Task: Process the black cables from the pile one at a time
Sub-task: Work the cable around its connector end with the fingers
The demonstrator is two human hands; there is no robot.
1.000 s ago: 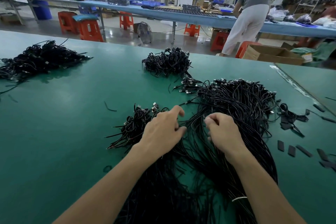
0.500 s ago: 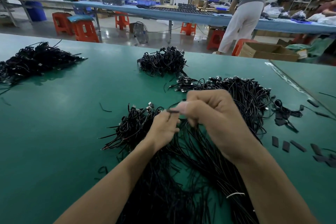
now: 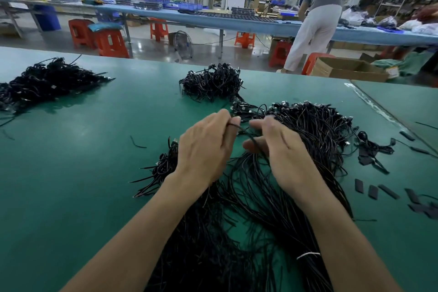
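1. Black cables (image 3: 308, 140): the main pile is spread across the green table (image 3: 94, 173), near centre to right, and is judged largely unprocessed.
2. A far-left heap (image 3: 47, 80) and a far-centre heap (image 3: 213, 83) are perhaps finished.
3. The left hand (image 3: 206, 147) is pinched on one cable (image 3: 246, 134); the right hand (image 3: 282, 149) is held loosely beside it, and its grip cannot be told.

On our green work table (image 3: 71, 173), the big pile of long black cables (image 3: 308, 130) lies before us, under our left hand (image 3: 203, 149) and right hand (image 3: 284, 152), one thin black cable (image 3: 246, 135) between them. A small black cable bundle (image 3: 163, 168) lies left of it, a tangled black cable heap (image 3: 213, 83) behind, a second black cable heap (image 3: 47, 80) far left, flat black sleeve pieces (image 3: 372, 191) right.
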